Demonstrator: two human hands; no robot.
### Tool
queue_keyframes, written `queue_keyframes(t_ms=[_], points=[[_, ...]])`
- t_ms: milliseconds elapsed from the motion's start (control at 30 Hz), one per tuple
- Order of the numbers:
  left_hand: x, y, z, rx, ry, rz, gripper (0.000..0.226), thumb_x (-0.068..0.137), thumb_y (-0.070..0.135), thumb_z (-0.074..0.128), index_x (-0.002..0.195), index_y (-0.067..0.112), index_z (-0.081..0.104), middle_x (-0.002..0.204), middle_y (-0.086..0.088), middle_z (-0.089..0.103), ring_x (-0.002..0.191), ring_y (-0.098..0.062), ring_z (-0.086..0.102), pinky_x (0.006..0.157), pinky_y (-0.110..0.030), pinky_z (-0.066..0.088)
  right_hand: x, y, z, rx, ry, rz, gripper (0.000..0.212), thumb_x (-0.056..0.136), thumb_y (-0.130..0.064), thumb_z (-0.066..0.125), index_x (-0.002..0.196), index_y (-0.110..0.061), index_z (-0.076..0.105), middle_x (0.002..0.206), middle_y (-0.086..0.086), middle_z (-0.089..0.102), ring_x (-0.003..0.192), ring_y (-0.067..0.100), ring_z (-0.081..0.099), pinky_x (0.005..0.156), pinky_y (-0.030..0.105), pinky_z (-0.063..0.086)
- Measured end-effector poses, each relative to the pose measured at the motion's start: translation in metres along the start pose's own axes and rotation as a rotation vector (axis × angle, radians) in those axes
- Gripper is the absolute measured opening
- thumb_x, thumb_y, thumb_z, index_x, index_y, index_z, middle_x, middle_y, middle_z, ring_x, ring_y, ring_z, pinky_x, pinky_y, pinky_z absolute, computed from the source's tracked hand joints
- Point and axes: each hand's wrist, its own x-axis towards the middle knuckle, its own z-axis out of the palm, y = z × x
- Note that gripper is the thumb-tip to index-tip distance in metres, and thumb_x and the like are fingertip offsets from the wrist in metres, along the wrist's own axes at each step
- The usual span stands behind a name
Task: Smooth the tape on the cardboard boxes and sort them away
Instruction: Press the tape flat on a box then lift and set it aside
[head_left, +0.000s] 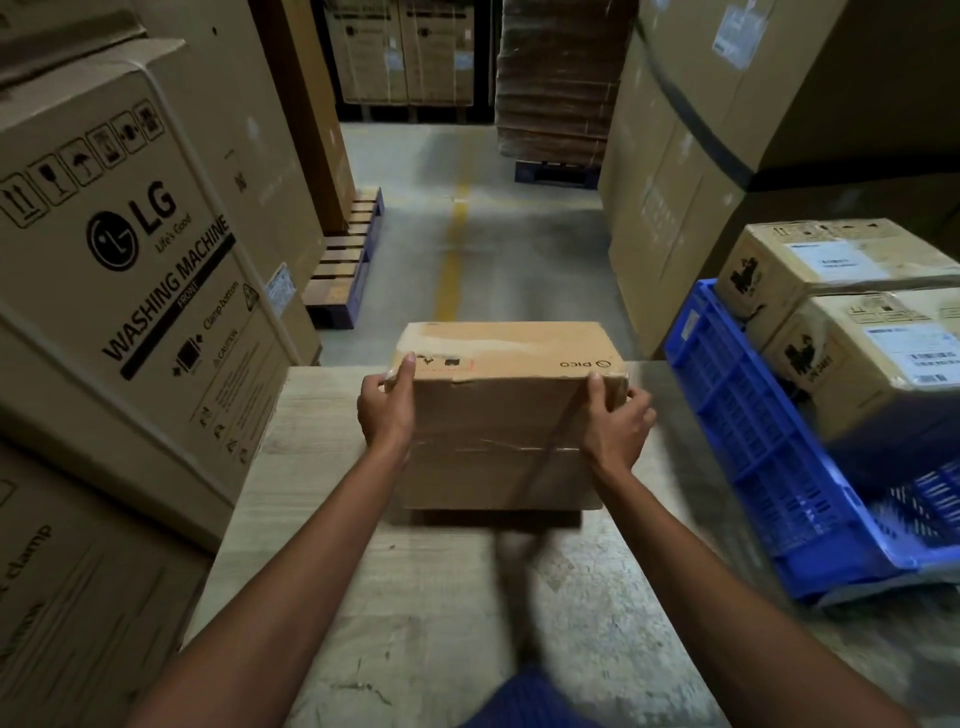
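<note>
A brown cardboard box (498, 421) marked PICO is held just above a pale wooden table (322, 519), near its far end. Clear tape runs across its near face and over its top. My left hand (387, 408) grips the box's left side, thumb on the top edge. On the right side my right hand (618, 423) grips it the same way, thumb up on the top corner. A shadow lies under the box, so its base looks lifted off the table.
A blue plastic crate (769, 457) stands tilted at the table's right, holding two labelled cardboard boxes (852, 364). Big LG washing machine cartons (130, 249) wall in the left. Tall cartons (701, 156) rise at the right. An aisle with a yellow floor line (452, 249) runs ahead, with pallets beyond.
</note>
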Motion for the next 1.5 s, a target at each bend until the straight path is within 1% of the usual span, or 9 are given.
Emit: queue_keyframes(t_ms=[167, 433, 600, 667, 800, 900, 1067, 1267, 1500], points=[[-0.018, -0.015, -0.016, 0.027, -0.033, 0.088, 0.035, 0.094, 0.040, 0.065, 0.113, 0.013, 0.055, 0.102, 0.000, 0.059, 0.094, -0.020, 0.058, 0.063, -0.022, 0.040, -0.013, 0.006, -0.010, 0.003, 0.023, -0.105, 0.061, 0.088, -0.050, 0.067, 0.130, -0.013, 0.045, 0.129, 0.011, 0.047, 0.118, 0.028, 0.051, 0.096, 0.045, 0.050], [-0.040, -0.061, -0.036, 0.302, -0.015, 0.567, 0.034, 0.099, 0.018, 0.059, 0.131, 0.009, 0.057, 0.141, -0.015, 0.044, 0.121, -0.022, 0.052, 0.090, -0.036, 0.056, -0.031, 0.030, -0.024, -0.073, -0.004, -0.219, 0.053, 0.089, -0.033, 0.070, 0.134, -0.015, 0.049, 0.132, 0.009, 0.046, 0.109, 0.021, 0.053, 0.082, 0.030, 0.046], [-0.039, -0.063, -0.026, 0.670, -0.079, 1.059, 0.030, 0.097, 0.008, 0.052, 0.123, 0.007, 0.066, 0.134, -0.019, 0.058, 0.131, -0.037, 0.051, 0.111, -0.057, 0.038, -0.031, 0.033, -0.024, -0.308, 0.060, -0.393, 0.044, 0.091, -0.039, 0.060, 0.125, -0.012, 0.058, 0.136, 0.014, 0.050, 0.128, 0.032, 0.048, 0.109, 0.053, 0.038], [-0.041, -0.060, -0.025, 0.757, -0.099, 1.073, 0.038, 0.098, 0.019, 0.042, 0.126, 0.009, 0.065, 0.132, -0.014, 0.062, 0.131, -0.033, 0.053, 0.114, -0.060, 0.031, -0.033, 0.027, -0.020, -0.427, 0.063, -0.585, 0.033, 0.093, -0.027, 0.060, 0.123, -0.012, 0.061, 0.146, 0.016, 0.046, 0.140, 0.034, 0.040, 0.117, 0.058, 0.021], [-0.047, -0.059, -0.027, 0.832, -0.107, 1.144, 0.040, 0.098, 0.023, 0.042, 0.128, 0.011, 0.064, 0.134, -0.015, 0.061, 0.131, -0.032, 0.053, 0.119, -0.062, 0.018, -0.049, 0.017, -0.006, -0.418, -0.170, -1.000, 0.040, 0.092, -0.013, 0.052, 0.130, -0.006, 0.063, 0.149, 0.023, 0.047, 0.136, 0.041, 0.048, 0.103, 0.052, 0.049], [-0.047, -0.063, -0.028, 0.853, -0.140, 1.140, 0.045, 0.098, 0.030, 0.042, 0.133, 0.009, 0.061, 0.141, -0.019, 0.054, 0.136, -0.034, 0.047, 0.120, -0.057, 0.018, -0.063, 0.014, 0.006, -0.560, -0.408, -1.102, 0.071, 0.069, 0.000, 0.072, 0.138, -0.009, 0.058, 0.152, 0.022, 0.045, 0.137, 0.041, 0.047, 0.105, 0.054, 0.047], [-0.045, -0.068, -0.032, 0.902, -0.223, 1.062, 0.061, 0.092, 0.052, 0.048, 0.138, 0.013, 0.057, 0.147, -0.015, 0.050, 0.140, -0.033, 0.042, 0.115, -0.050, 0.031, -0.076, 0.010, 0.018, -0.803, -0.484, -1.085, 0.064, 0.076, -0.032, 0.072, 0.137, -0.021, 0.057, 0.148, 0.014, 0.052, 0.137, 0.035, 0.048, 0.112, 0.054, 0.037], [-0.037, -0.027, -0.034, 0.806, -0.263, 1.007, 0.052, 0.091, 0.054, 0.039, 0.113, 0.017, 0.069, 0.112, -0.003, 0.062, 0.104, -0.025, 0.057, 0.087, -0.041, 0.043, -0.063, -0.023, 0.024, -0.798, -0.431, -1.072, 0.043, 0.088, -0.055, 0.038, 0.102, -0.025, 0.065, 0.109, 0.002, 0.061, 0.101, 0.024, 0.055, 0.080, 0.040, 0.039], [-0.031, -0.022, -0.016, 1.121, -0.378, 0.765, 0.086, 0.085, 0.071, -0.004, 0.158, 0.033, 0.022, 0.168, -0.004, 0.010, 0.155, -0.023, 0.004, 0.124, -0.048, 0.005, -0.056, -0.015, 0.038, -0.873, -0.549, -1.027, 0.057, 0.100, -0.047, 0.026, 0.146, -0.020, 0.045, 0.156, 0.012, 0.040, 0.145, 0.032, 0.036, 0.114, 0.055, 0.030]])
